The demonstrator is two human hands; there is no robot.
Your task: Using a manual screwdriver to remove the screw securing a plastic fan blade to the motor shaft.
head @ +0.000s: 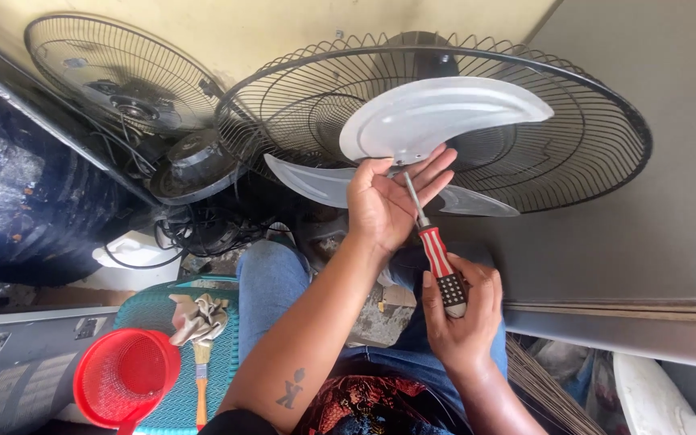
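Grey plastic 3-blade fan blade [437, 121] cupped by open left hand [388, 201] | right hand [461, 314] gripping red-and-white striped screwdriver [438, 258] | black wire fan guard [590, 137] behind

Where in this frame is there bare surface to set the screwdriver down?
Free: the grey panel right of the fan guard. Crowded: the teal stool holds a red strainer and brush; cables fill the left.
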